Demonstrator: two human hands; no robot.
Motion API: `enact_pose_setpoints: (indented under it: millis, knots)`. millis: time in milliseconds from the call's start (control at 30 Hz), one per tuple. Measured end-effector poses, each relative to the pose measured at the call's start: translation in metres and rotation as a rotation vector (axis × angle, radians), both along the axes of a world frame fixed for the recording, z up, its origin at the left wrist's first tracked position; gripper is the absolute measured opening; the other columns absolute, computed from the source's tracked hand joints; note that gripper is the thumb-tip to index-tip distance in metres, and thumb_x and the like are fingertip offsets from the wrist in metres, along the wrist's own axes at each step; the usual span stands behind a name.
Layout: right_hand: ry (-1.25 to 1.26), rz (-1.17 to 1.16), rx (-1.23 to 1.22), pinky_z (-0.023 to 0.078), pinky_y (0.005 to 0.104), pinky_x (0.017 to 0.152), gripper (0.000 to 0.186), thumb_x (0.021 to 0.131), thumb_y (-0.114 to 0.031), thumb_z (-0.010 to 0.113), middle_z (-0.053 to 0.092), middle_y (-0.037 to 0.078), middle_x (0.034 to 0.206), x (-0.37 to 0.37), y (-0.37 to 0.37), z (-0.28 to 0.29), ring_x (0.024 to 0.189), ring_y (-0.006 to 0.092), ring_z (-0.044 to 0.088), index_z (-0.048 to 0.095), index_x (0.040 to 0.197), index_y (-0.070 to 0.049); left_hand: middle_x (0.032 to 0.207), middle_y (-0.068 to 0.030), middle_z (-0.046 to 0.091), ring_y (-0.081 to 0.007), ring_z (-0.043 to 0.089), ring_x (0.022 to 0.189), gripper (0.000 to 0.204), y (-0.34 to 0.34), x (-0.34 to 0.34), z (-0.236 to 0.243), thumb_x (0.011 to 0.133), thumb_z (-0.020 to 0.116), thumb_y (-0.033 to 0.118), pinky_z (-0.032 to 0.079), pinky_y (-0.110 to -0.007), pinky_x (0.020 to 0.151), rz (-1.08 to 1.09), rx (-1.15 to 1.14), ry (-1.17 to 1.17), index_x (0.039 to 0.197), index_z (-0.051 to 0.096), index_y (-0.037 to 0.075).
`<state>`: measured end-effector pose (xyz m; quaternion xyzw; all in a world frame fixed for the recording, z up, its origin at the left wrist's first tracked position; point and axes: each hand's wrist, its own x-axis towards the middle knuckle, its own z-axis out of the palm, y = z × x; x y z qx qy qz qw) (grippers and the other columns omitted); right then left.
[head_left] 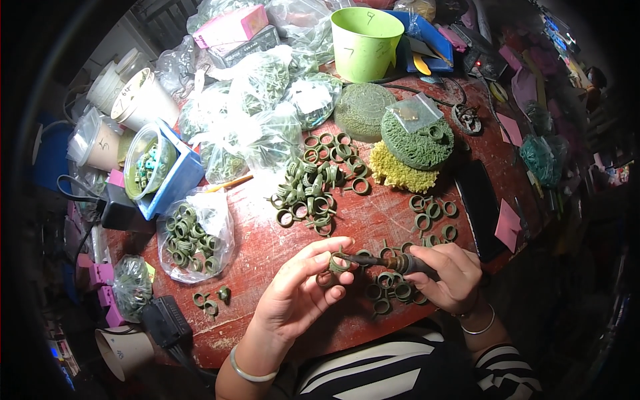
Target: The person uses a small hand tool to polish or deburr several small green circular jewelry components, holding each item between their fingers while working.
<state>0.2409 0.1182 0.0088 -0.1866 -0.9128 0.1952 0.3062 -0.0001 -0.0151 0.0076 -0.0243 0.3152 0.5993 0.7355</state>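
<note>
1. Fingers (313, 263) of left hand (297, 293): closed in a pinch on one green ring (339, 264), held just above the red table (267, 247).
2. Right hand (450, 277): fingers wrapped round a dark pen tool (393, 262); its tip meets the held ring.
3. Ring heap (393, 290): directly under and between both hands, touching the right hand's fingers.
4. Small ring group (433, 217): just beyond the right hand.
5. Large ring pile (317, 183): beyond the left fingers, mid-table.
6. Open clear bag (195, 233) of rings: left of the left fingers, near.
7. Three loose rings (212, 300): left of the left wrist, at the table edge.
8. Green foam pads (417, 140), round, over a yellow pad (397, 175): beyond the right hand; a small clear packet lies on top.
9. Black flat slab (479, 207): right of the small ring group.
10. Pink paper slips (510, 223): far right, square, one beside the slab.
11. Lime cup (365, 41): far side, upright, handwritten marks on wall and inside.
12. Clear bags (257, 113) of green parts: heaped far left, one with a white label.
13. Blue tray (175, 175): left, holding a plastic tub of teal pieces.
14. Pink box (230, 27): far left rear, oblong.
</note>
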Motion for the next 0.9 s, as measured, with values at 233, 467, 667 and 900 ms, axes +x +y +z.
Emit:
enact_pose_setpoints:
  millis: [233,467,667,900]
  knots:
    - [0.003,0.003,-0.005,0.055,0.0333,0.057,0.039,0.083,-0.019,0.082,0.064,0.01,0.086,0.0,0.0,-0.001,0.065,0.024,0.066,0.068,0.112,0.002,0.108,-0.0071,0.069,-0.0152,0.068,0.097,0.043,-0.001,-0.001,-0.001,0.1,0.061,0.017,0.056,-0.027,0.08,0.003,0.001,-0.006,0.139,0.051,0.001]
    - [-0.016,0.006,-0.005,0.055,0.033,0.056,0.038,0.084,-0.02,0.081,0.065,0.011,0.087,-0.001,0.003,0.001,0.066,0.0239,0.067,0.068,0.111,0.003,0.109,-0.0084,0.069,-0.0151,0.068,0.097,0.043,0.001,-0.001,0.0,0.1,0.06,0.017,0.056,-0.027,0.08,0.003,0.014,-0.017,0.139,0.051,0.001]
    - [0.052,-0.113,0.007,0.055,0.0308,0.058,0.03,0.088,-0.018,0.077,0.066,0.01,0.088,0.013,0.009,0.014,0.068,0.0221,0.068,0.071,0.112,-0.001,0.112,-0.0115,0.068,-0.0159,0.067,0.096,0.043,0.004,0.001,-0.002,0.099,0.061,0.016,0.055,-0.027,0.079,0.006,0.026,0.006,0.138,0.052,0.0]
    - [-0.169,-0.372,0.405,0.053,0.0344,0.064,0.026,0.082,-0.012,0.081,0.066,0.008,0.089,0.048,0.047,0.086,0.073,0.0232,0.064,0.071,0.103,-0.001,0.111,-0.0163,0.068,-0.019,0.066,0.092,0.043,-0.004,0.005,-0.001,0.097,0.06,0.014,0.052,-0.029,0.074,0.039,0.005,0.051,0.136,0.052,-0.003]
